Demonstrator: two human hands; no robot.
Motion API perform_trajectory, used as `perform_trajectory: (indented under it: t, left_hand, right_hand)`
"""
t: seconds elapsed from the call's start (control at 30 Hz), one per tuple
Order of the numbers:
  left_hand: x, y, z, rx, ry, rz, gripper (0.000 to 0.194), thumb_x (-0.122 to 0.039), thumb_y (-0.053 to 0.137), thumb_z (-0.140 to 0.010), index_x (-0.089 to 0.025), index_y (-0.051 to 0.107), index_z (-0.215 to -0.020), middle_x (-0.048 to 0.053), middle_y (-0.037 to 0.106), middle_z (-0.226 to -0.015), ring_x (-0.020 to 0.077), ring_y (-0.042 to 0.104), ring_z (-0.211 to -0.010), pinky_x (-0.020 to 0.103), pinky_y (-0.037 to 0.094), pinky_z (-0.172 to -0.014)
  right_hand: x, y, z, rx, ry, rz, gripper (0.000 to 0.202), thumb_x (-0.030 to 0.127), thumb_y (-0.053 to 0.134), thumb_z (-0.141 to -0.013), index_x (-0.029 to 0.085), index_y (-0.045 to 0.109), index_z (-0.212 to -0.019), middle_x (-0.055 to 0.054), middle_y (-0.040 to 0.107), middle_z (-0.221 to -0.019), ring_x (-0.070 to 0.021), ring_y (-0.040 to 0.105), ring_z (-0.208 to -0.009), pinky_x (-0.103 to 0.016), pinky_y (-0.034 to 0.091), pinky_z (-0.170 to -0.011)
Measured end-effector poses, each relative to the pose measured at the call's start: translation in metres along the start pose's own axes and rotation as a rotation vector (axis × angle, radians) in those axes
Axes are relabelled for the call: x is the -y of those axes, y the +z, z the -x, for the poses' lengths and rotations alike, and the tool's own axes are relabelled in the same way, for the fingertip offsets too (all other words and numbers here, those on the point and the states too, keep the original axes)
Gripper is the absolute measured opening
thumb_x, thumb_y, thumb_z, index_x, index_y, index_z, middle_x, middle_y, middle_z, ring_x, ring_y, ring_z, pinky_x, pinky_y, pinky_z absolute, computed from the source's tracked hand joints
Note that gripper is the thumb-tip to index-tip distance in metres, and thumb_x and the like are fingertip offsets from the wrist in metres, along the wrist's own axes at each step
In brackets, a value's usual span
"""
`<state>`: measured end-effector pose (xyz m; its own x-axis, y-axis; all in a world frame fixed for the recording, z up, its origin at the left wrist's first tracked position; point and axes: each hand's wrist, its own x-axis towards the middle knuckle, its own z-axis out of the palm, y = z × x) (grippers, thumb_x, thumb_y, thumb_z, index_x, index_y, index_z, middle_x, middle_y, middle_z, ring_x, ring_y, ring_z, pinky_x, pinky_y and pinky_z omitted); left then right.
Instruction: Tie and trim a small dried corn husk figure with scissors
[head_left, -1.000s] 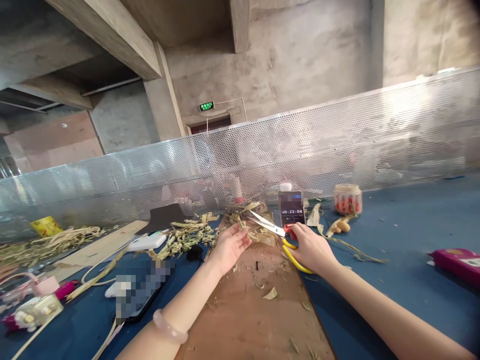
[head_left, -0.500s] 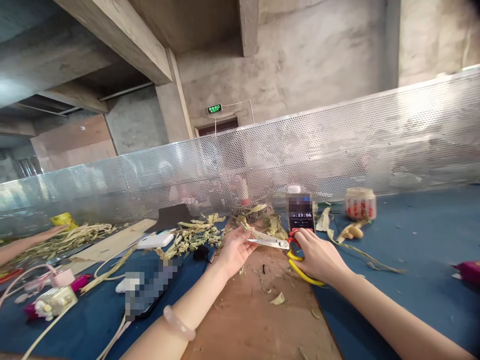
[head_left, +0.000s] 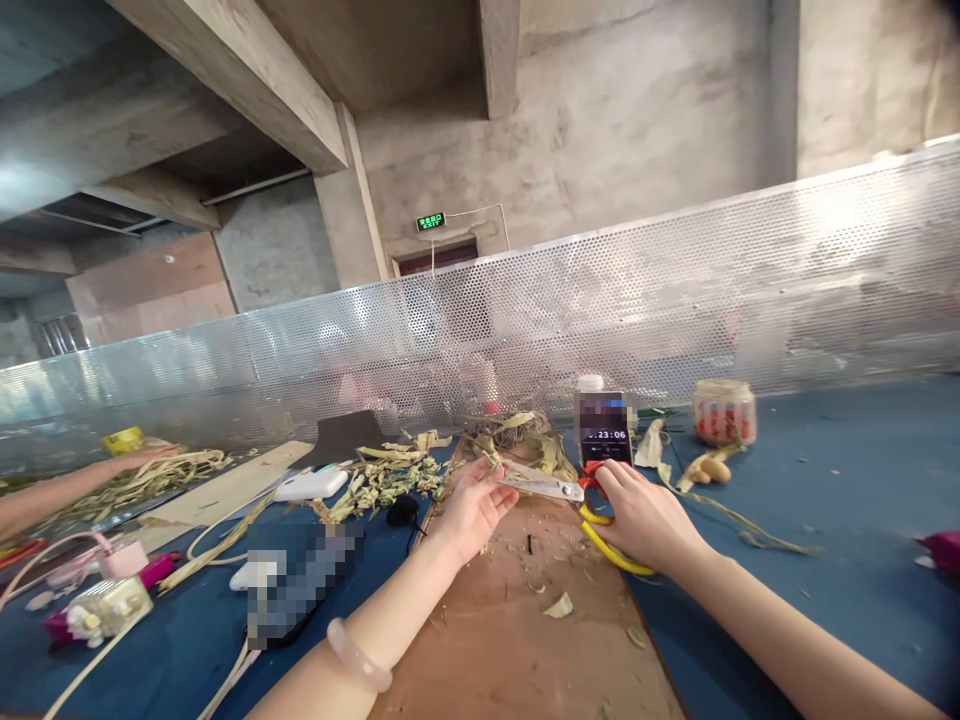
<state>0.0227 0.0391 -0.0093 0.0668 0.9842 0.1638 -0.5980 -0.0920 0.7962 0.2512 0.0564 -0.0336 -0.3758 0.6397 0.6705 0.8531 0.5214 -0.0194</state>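
Note:
My left hand (head_left: pixel 474 510) is raised over a brown board (head_left: pixel 525 640), its thumb and forefinger pinched on a small dried plant piece (head_left: pixel 493 460). The other fingers of that hand are loosely bent. My right hand (head_left: pixel 641 512) grips scissors (head_left: pixel 555 488) by their red and yellow handles. The blades point left, somewhat apart, and their tips are right at the fingertips of my left hand. Whether they touch the plant piece I cannot tell. Behind my hands, dried leaves and a tangle of stringy fibres (head_left: pixel 517 428) lie at the board's far end.
An upright phone (head_left: pixel 604 435) showing a timer stands beyond my right hand. Further right is a clear jar (head_left: pixel 724 412). Dried plant trimmings (head_left: pixel 409 478), a white power bank (head_left: pixel 311 485) and a cabled phone (head_left: pixel 307 590) lie left. Another person's arm (head_left: pixel 75 482) reaches in over dried stalks.
The other person's hand at far left has moved right over the stalks. My hands and the scissors stay almost in place; the whole view has shifted slightly.

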Motion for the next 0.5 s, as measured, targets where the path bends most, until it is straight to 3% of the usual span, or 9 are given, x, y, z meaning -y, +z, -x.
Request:
perform_trajectory:
  t: [0.5]
  left_hand:
    - [0.0011,-0.0009,0.0000,0.012,0.017,-0.019,0.027,-0.010,0.071,-0.064,-0.019,0.057,-0.085,-0.001,0.065,-0.080,0.0107,0.061,-0.066,0.026,0.048,-0.066]
  right_hand:
    - [0.0017,-0.0001,0.0008,-0.012,-0.017,-0.009,0.025,0.039,0.050,-0.074,0.021,0.051,-0.092,-0.008,0.058,-0.098,-0.0229,0.054,-0.093,-0.029,0.041,-0.060]
